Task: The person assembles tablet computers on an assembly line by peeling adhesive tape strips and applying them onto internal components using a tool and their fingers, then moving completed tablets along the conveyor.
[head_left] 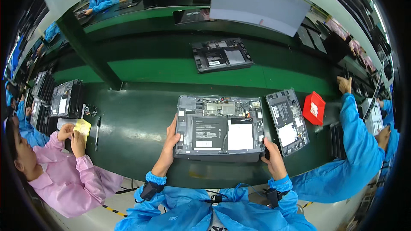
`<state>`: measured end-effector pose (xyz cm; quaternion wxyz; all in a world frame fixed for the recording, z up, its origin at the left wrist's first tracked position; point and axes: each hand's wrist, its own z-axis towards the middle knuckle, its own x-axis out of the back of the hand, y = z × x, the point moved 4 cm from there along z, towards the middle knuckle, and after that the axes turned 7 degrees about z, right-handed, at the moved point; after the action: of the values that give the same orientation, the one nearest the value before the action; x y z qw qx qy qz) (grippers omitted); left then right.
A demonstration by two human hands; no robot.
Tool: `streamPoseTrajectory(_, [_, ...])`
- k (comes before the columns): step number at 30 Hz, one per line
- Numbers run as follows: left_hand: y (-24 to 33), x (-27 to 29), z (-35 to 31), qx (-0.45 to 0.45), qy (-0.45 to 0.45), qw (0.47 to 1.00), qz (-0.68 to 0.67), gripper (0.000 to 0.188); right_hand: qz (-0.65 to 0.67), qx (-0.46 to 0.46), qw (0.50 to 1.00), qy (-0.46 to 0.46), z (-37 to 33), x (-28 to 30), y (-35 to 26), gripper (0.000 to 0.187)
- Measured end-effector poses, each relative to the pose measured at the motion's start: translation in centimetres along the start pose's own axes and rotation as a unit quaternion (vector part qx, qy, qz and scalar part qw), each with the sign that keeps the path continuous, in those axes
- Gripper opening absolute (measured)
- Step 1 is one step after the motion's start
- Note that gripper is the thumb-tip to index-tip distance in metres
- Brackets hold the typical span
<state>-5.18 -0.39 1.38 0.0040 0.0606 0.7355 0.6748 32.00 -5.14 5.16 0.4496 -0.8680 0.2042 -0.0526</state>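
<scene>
An opened laptop base (209,134) lies in front of me, its battery, circuit board and a white panel exposed. Its front side looks thick, so more bases may be stacked underneath; I cannot tell. My left hand (168,149) grips its left edge, thumb on the side and fingers partly hidden behind. At the lower right corner, my right hand (273,159) closes round the edge with the thumb up. Just right of it, a second opened laptop base (286,119) rests at a slant on the dark green bench (132,124).
A red bin (314,108) holds small pale parts. Farther back another laptop base (221,54) sits on the green conveyor strip (150,72). Stacked laptop bases (64,98) and a pen (98,132) are left. Co-workers in pink (68,171) and blue (353,162) flank me.
</scene>
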Motion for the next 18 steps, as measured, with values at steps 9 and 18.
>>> streamPoseTrajectory(9, [13.7, -6.2, 1.3, -0.331, -0.052, 0.846, 0.414, 0.04, -0.022, 0.478, 0.878, 0.006, -0.7, -0.4, -9.7, 0.044])
streamPoseTrajectory(18, [13.0, -10.2, 3.7, -0.401, -0.101, 0.732, 0.542, 0.04, -0.28, 0.425, 0.833, -0.217, 1.4, -5.6, -10.9, 0.01])
